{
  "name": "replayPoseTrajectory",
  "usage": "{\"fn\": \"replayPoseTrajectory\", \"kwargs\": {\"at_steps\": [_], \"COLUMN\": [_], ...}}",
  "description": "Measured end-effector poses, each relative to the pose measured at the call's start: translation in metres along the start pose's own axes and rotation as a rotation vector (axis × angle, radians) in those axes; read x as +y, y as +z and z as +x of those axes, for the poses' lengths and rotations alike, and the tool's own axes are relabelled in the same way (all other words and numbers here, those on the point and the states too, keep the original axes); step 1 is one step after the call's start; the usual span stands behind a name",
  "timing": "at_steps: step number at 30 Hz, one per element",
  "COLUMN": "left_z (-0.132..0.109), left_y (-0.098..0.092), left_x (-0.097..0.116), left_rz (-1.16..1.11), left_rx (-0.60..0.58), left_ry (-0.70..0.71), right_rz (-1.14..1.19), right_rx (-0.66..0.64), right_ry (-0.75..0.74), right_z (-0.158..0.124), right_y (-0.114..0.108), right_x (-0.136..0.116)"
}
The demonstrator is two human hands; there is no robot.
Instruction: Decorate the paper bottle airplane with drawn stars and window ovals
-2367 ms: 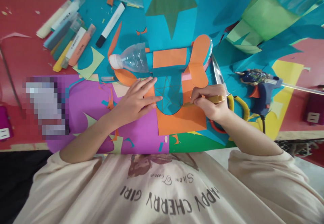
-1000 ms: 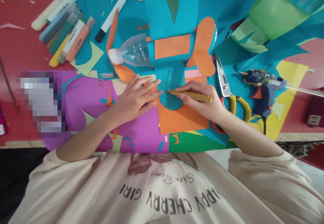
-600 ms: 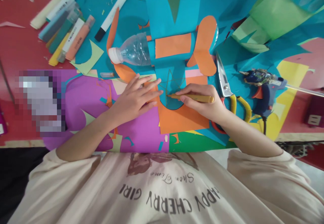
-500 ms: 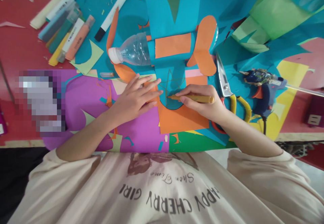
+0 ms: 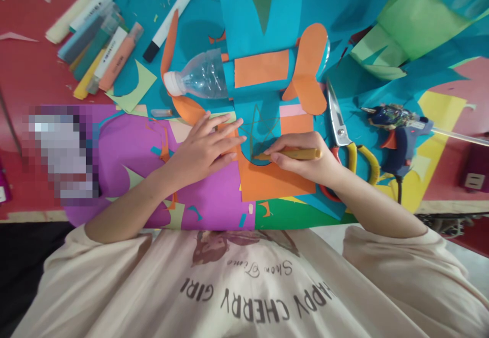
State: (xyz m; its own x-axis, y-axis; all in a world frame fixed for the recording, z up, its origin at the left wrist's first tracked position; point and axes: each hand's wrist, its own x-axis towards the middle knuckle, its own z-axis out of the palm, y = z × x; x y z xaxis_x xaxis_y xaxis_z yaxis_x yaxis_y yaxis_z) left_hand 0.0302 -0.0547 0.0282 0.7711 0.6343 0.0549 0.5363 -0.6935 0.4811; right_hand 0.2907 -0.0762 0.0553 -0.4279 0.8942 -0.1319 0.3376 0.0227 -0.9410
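My right hand point(image 5: 305, 162) is closed round a yellow marker point(image 5: 301, 153), its tip on a rounded blue paper piece point(image 5: 263, 124) that bears a drawn star. My left hand point(image 5: 202, 147) lies flat with fingers stretched out, pressing on the paper at the blue piece's left edge. Under both sits an orange paper sheet point(image 5: 277, 182). Just beyond them lies a clear plastic bottle point(image 5: 202, 79) wrapped in blue paper with orange paper strips and orange wings.
Scissors point(image 5: 342, 134) with yellow handles lie right of my right hand. A blue glue gun point(image 5: 397, 129) rests further right. Several markers point(image 5: 103, 47) lie at the far left. Purple paper point(image 5: 130, 154), green paper and blue sheets cover the red table.
My right hand has drawn the marker down and toward me along the star, its tip now near the blue piece's lower edge. My left hand has stayed in place.
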Motion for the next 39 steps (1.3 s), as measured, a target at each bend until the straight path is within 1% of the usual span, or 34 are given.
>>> {"fn": "replayPoseTrajectory", "kwargs": {"at_steps": [6,10,13,15,24,29,32,34,39], "left_z": [-0.0002,-0.0001,-0.0002,-0.0002,0.0009,0.0005,-0.0001,-0.0002,0.0003], "left_y": [-0.0003,-0.0006,-0.0004,-0.0004,-0.0011,-0.0002,0.0004,0.0005,-0.0005], "left_x": [0.0005,0.0005,0.0005,0.0006,0.0012,0.0001,-0.0003,-0.0002,0.0008], "left_rz": [0.001,0.002,-0.001,-0.002,0.000,0.004,-0.002,-0.016,-0.022], "left_rx": [0.004,-0.010,0.010,0.017,-0.026,-0.018,0.006,0.021,-0.001], "left_ry": [-0.007,-0.022,-0.009,0.002,-0.025,-0.019,0.001,0.010,-0.018], "right_rz": [0.032,-0.015,-0.042,-0.052,-0.003,0.013,0.023,0.032,0.020], "right_rx": [0.132,0.141,0.141,0.133,0.039,-0.004,-0.022,-0.004,0.133], "right_ry": [-0.021,-0.018,-0.017,-0.016,0.005,-0.002,-0.005,-0.012,-0.037], "right_z": [-0.0001,0.0002,0.0000,-0.0003,0.0002,0.0004,-0.0002,-0.0003,0.0014], "right_y": [0.0022,0.0039,0.0041,0.0040,0.0020,0.0010,0.0010,0.0007,-0.0002], "right_x": [0.0040,0.0050,0.0047,0.0044,0.0006,-0.0008,-0.0008,0.0001,0.0042]}}
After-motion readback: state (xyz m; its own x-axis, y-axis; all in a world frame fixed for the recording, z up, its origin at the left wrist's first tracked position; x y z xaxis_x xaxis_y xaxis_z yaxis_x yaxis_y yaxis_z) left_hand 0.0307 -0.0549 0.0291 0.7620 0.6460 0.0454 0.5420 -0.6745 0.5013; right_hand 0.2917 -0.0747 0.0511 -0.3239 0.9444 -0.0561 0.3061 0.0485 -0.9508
